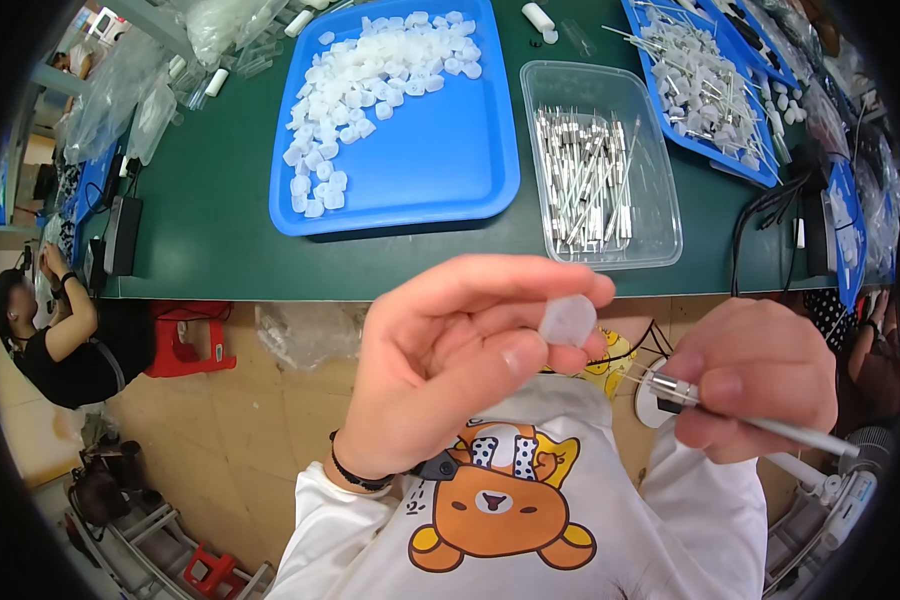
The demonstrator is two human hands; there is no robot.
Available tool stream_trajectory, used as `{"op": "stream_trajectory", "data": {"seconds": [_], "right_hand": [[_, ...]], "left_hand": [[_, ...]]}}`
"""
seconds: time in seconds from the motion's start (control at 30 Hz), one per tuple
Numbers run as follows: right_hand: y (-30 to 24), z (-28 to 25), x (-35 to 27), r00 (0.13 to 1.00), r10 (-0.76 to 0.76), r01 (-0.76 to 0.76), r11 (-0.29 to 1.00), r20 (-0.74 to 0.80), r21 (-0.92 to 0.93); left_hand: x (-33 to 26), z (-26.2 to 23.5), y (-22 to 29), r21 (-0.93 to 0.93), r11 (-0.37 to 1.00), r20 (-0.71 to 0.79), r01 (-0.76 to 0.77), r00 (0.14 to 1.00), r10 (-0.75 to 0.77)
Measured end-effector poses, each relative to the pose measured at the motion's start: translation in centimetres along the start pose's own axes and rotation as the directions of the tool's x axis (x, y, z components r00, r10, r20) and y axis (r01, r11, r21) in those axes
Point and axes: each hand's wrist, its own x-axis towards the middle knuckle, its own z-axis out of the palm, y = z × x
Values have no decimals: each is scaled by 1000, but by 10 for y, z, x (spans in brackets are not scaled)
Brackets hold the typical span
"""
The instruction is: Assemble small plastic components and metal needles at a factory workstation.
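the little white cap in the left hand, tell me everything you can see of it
The cap is a small, translucent, milky-white plastic piece, roundish with faceted sides. The left hand pinches it between thumb and fingertips, raised in front of the chest, below the green table's edge. The thin metal pin in the right hand points toward it, not touching.
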Motion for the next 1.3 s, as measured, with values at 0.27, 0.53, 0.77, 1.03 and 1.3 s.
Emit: {"op": "stream_trajectory", "data": {"seconds": [0.27,0.53,0.77,1.03,1.3], "right_hand": [[0,0,-5,997,-21,18,999,71,44],[4,8,-13,997,-39,34,997,61,69],[3,13,-17,999,-13,12,999,36,45],[-3,12,-17,997,-13,13,1000,79,7],[1,9,-18,986,-101,103,995,131,-9]], "left_hand": [[-5,-4,-15,-17,998,11,-64,998,65],[-8,1,-18,147,971,-68,-191,977,203],[-12,0,-16,257,948,-1,-189,981,196],[-7,-14,-14,481,740,309,-471,880,359],[-11,-10,-14,403,823,241,-399,914,326]]}}
